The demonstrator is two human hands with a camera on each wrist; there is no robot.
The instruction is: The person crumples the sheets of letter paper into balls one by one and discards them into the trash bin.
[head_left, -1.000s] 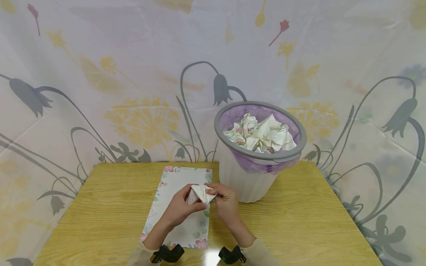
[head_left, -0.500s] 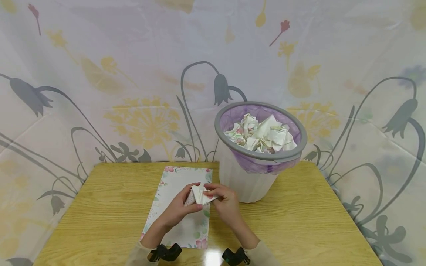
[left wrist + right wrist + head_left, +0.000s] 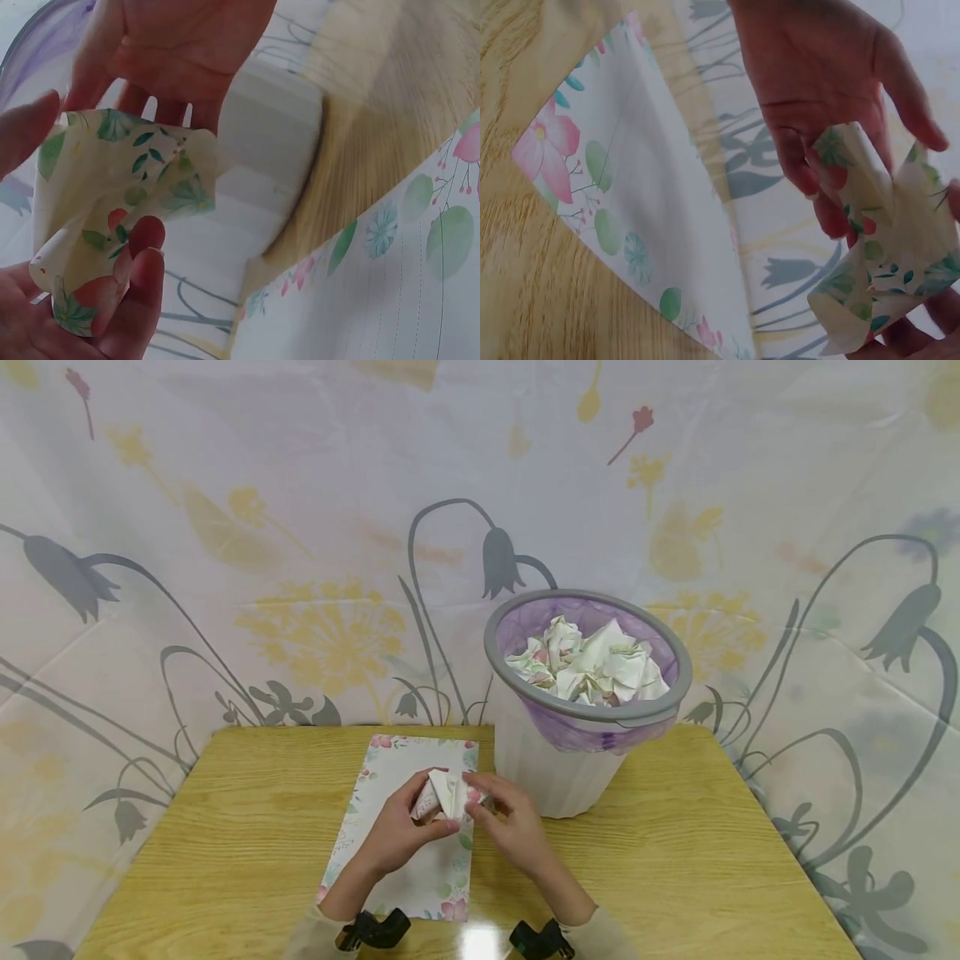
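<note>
In the head view my left hand (image 3: 397, 828) grips a crumpled sheet of floral paper (image 3: 448, 795) from its left side. My right hand (image 3: 517, 827) has its thumb and fingertips at the paper's right edge, spread more loosely. In the left wrist view, the left hand's fingers (image 3: 144, 277) curl round the lower part of the paper (image 3: 112, 172), and the right hand (image 3: 187, 52) comes from above with some fingers behind it. Printed leaves and red flowers show on its creased face (image 3: 885, 255) in the right wrist view.
A flat floral-bordered sheet (image 3: 405, 868) lies on the wooden table (image 3: 247, 827) beneath the hands. Right behind them stands a white bin (image 3: 558, 785) with a grey rim and purple liner, filled with crumpled papers (image 3: 600, 660). A flower-patterned cloth (image 3: 315, 527) hangs behind.
My right hand has shifted slightly right, and its thumb and fingers have spread apart on the paper's edge. The paper has turned a little within the left hand's grip. The bin has not moved.
</note>
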